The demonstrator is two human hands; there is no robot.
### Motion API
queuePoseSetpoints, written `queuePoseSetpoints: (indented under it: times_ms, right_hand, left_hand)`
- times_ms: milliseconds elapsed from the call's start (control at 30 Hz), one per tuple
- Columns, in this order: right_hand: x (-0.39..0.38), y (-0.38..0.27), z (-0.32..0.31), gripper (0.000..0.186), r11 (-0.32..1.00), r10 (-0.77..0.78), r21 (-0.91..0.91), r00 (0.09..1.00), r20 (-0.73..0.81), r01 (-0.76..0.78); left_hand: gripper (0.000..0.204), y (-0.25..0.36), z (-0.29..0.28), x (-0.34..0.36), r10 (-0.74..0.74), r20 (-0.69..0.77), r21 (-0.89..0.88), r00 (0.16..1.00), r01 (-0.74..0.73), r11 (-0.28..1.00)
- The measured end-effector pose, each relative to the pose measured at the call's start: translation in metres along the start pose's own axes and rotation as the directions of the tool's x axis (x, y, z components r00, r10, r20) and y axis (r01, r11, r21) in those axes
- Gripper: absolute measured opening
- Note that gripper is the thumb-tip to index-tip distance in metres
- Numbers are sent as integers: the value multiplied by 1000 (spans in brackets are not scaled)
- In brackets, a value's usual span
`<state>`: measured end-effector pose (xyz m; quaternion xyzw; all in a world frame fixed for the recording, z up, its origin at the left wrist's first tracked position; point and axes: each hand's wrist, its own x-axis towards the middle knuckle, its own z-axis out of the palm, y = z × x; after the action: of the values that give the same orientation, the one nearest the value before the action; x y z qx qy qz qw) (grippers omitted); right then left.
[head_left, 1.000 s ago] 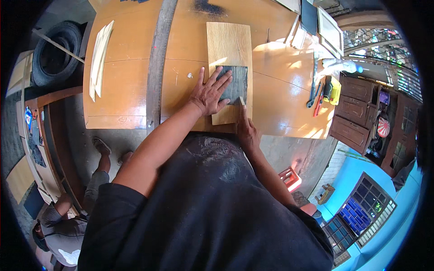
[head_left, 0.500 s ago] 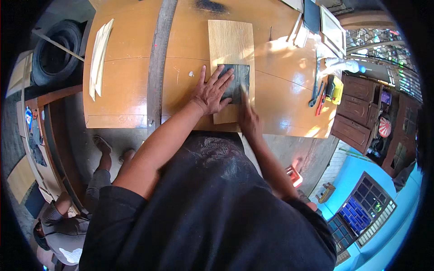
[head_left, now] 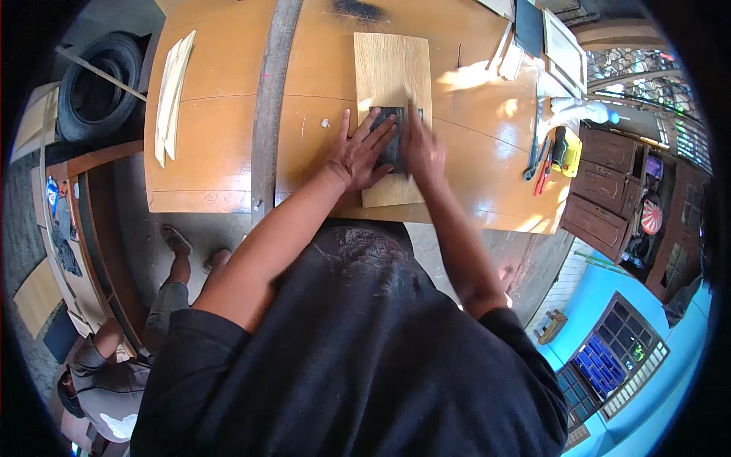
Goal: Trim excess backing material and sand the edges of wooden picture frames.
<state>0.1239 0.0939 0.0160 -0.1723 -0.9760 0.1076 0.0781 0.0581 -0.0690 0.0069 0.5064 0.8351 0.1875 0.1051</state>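
Note:
A pale wooden board point(head_left: 391, 68) lies lengthwise on the orange workbench point(head_left: 221, 145). A dark grey sheet of sandpaper point(head_left: 394, 139) rests on the board's near half. My left hand point(head_left: 359, 151) presses flat on the sandpaper's left side with fingers spread. My right hand point(head_left: 423, 150) lies beside it on the sheet's right edge, slightly blurred, and hides part of the sheet.
A long metal straightedge point(head_left: 268, 107) crosses the bench left of the board. Pale wood strips point(head_left: 172, 91) lie at the far left. Hand tools, one yellow point(head_left: 565, 150), sit at the right edge. A tyre point(head_left: 95, 84) stands beyond the bench; another person point(head_left: 122, 365) sits below left.
My right hand has come up from the board's near right corner onto the sandpaper beside my left hand. Both hands and the sheet shifted slightly up the board.

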Motion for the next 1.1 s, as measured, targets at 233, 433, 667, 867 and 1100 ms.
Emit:
queuePoseSetpoints:
  times_ms: [233, 433, 667, 867, 1100]
  right_hand:
    - [-96, -6, -26, 69, 992, -11, 123, 997, 83, 0]
    - [68, -8, -5, 52, 989, 101, 98, 990, 95, -110]
    - [-80, -11, -30, 69, 996, 64, 42, 981, 183, -72]
    - [-36, -10, -20, 60, 993, 105, 26, 979, 174, -111]
    - [52, -5, -4, 52, 996, 57, 66, 996, 62, -61]
  left_hand:
    - [76, 0, 0, -2, -2, 43, 88, 999, -1, 996]
    - [78, 2, -1, 3, 22, 49, 44, 999, -24, 999]
    - [80, 1, 1, -2, -1, 16, 59, 1000, 0, 998]
    - [78, 3, -5, 0, 4, 55, 70, 998, -7, 998]
    - [78, 4, -4, 3, -8, 41, 110, 999, 4, 994]
